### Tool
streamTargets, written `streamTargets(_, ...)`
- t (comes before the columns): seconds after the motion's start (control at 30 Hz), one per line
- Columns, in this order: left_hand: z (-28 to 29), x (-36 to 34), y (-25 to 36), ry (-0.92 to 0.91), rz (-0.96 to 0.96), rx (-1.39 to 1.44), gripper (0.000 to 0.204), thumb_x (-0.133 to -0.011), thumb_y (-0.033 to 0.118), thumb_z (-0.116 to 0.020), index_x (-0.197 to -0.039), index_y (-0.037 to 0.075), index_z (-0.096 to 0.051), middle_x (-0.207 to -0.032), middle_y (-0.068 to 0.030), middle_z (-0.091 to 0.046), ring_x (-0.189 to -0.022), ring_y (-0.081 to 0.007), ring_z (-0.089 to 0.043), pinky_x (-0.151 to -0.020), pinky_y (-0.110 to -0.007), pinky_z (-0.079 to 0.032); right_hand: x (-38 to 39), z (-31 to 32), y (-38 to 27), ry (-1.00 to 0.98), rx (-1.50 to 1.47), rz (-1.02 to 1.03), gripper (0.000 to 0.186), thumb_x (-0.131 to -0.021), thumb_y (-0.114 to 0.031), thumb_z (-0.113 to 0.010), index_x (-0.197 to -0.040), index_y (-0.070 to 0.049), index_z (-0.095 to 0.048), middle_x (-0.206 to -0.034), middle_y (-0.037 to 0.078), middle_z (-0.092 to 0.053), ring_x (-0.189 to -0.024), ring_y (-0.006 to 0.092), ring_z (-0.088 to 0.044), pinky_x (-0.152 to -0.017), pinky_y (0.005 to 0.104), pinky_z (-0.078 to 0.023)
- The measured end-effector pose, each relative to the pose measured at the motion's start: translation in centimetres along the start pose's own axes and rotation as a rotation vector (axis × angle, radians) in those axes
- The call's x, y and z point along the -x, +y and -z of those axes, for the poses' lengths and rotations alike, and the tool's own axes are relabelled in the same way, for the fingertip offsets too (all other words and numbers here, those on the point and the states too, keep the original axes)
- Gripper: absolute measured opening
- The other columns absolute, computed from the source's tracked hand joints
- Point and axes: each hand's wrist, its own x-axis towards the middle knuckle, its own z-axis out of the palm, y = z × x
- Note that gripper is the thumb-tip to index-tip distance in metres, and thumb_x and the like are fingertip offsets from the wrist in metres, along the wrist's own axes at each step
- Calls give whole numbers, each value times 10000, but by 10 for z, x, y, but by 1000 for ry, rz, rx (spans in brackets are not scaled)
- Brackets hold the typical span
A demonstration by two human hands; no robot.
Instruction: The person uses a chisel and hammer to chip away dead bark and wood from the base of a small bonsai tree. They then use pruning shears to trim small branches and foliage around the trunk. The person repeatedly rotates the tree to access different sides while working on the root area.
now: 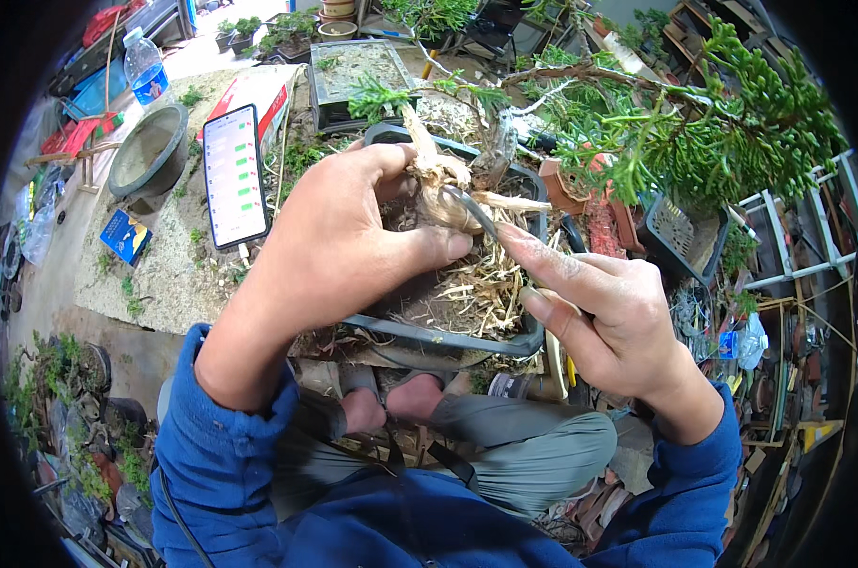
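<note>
A small conifer tree (694,123) with a bent, pale, stripped trunk (443,185) stands in a shallow dark rectangular pot (448,336) filled with soil and dry fibre. My left hand (339,237) grips the base of the trunk, thumb pressed against it. My right hand (595,303) holds a thin dark metal tool (472,208) whose curved tip touches the trunk beside my left thumb. Both forearms wear blue sleeves.
A smartphone (234,175) with a lit screen lies on the rough slab (164,275) to the left, near a grey round bowl (150,151), a blue box (124,235) and a water bottle (145,66). More potted plants stand behind. A black plastic basket (680,232) sits to the right.
</note>
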Motion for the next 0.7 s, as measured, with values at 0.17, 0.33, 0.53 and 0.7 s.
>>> streamTargets(0.17,-7,2,2,51,-1,31,548,-861,142,-926,-1320,-54,-701,-1224,-108,-796,-1154,-160,-710,-1057,-331,-537,5,10,-7,-43,-10,-48,570,-898,-16,-753,-1465,-19,-688,-1366,184,-759,-894,331,-804,-790,358,-633)
streamTargets(0.33,-11,6,4,123,-1,-15,560,-858,105,-909,-1335,-79,-680,-1235,-118,-797,-1137,-174,-722,-1051,-322,-543,6,12,-8,-58,-9,-86,572,-897,-28,-758,-1465,-19,-690,-1354,181,-764,-873,313,-801,-778,353,-629)
streamTargets(0.53,-46,9,6,467,-136,-144,390,-826,213,-848,-1125,-12,-737,-972,-221,-758,-906,-411,-736,-839,-462,-580,6,4,1,-29,-15,-35,568,-898,-36,-761,-1462,-31,-697,-1330,177,-774,-871,307,-801,-775,352,-630)
streamTargets(0.7,-47,11,3,397,-73,-182,566,-862,83,-879,-1342,-100,-641,-1126,-135,-798,-1017,-155,-743,-929,-309,-578,10,13,3,-48,-18,-33,561,-903,-40,-758,-1461,-35,-702,-1323,168,-779,-840,304,-793,-740,351,-619)
